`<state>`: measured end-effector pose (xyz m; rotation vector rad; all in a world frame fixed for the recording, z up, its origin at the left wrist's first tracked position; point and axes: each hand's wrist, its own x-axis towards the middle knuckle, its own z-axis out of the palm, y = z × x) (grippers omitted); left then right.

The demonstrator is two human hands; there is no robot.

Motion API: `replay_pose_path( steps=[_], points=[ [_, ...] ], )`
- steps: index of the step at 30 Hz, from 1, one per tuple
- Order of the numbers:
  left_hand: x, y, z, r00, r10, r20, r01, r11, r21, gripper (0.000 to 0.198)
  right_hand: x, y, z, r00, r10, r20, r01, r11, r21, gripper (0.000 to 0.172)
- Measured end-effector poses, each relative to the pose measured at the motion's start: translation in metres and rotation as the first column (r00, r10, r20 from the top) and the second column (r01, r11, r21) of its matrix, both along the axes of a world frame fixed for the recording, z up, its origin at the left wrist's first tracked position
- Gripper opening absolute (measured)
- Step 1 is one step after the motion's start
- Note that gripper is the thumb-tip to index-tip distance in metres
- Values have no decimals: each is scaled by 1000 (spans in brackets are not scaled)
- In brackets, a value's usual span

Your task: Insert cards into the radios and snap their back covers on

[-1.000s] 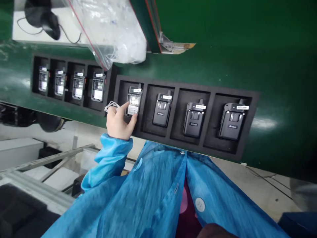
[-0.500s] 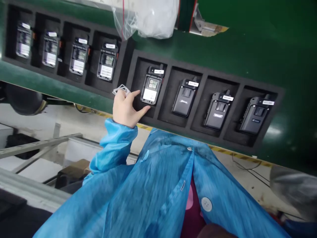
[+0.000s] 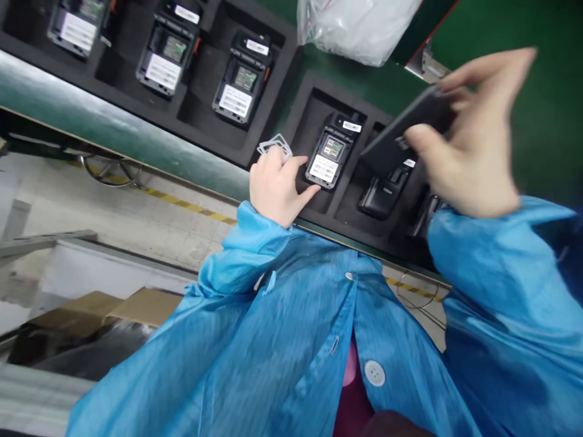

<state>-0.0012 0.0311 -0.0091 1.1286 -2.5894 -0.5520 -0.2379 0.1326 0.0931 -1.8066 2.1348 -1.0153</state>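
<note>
My left hand (image 3: 276,185) rests on the edge of a black foam tray (image 3: 310,209), fingers partly curled, pinching a small clear plastic piece (image 3: 274,145). Its thumb and forefinger touch an open-backed black handset (image 3: 331,153) with a white label, lying in the tray's leftmost slot. My right hand (image 3: 473,142) hovers above the tray and grips a flat black cover (image 3: 405,136), tilted over the second slot. A closed black handset (image 3: 382,191) lies under it.
A second foam tray (image 3: 136,73) to the left holds more open-backed handsets. A clear plastic bag (image 3: 359,24) lies on the green conveyor belt (image 3: 546,91). Below the belt are a floor with yellow striped tape, cardboard boxes (image 3: 136,303) and a metal frame.
My right hand has come into view from the right, holding the black cover over the tray. The view has shifted left and closer. My left hand stays by the same handset.
</note>
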Motion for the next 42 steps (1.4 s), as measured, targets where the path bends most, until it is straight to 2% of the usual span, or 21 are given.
replay_pose_path(
  steps=[2,5,7,10,14,17,19,24,27,33,37,42],
  points=[
    [1,0,0,1000,-2,-18,2,1000,-5,56,13,-23,-17,987,158,34,-159,987,33,40],
    [1,2,-1,998,5,-55,-6,1000,-24,58,29,-47,-35,972,200,125,-212,973,94,29],
    [2,2,-1,998,9,-61,-11,999,-30,60,33,-54,-41,973,176,148,-197,970,144,28],
    [2,2,0,999,5,-54,-7,999,-35,64,35,-57,-45,986,144,87,-162,954,251,29],
    [2,2,0,998,-7,-63,4,999,-38,66,41,-54,-51,979,64,-192,6,941,339,33],
    [2,2,0,998,-14,-55,12,1000,-25,66,49,-52,-56,910,25,-414,119,941,318,36],
    [2,2,-1,999,-20,-47,19,1000,-16,66,54,-51,-58,876,22,-482,155,934,323,36],
    [2,1,-2,998,-28,-53,27,1000,-11,66,60,-52,-55,826,46,-561,179,924,339,33],
    [2,0,-3,998,-36,-56,36,999,-6,66,64,-56,-48,806,90,-585,190,897,399,31],
    [3,-1,0,998,-35,-53,36,999,16,65,68,-61,-42,822,115,-558,193,865,464,30],
    [1,0,4,998,-40,-53,43,998,43,63,67,-61,-44,795,129,-593,194,872,449,30],
    [0,1,5,997,-27,-70,31,998,56,65,68,-56,-56,744,81,-663,215,911,352,33]
  ],
)
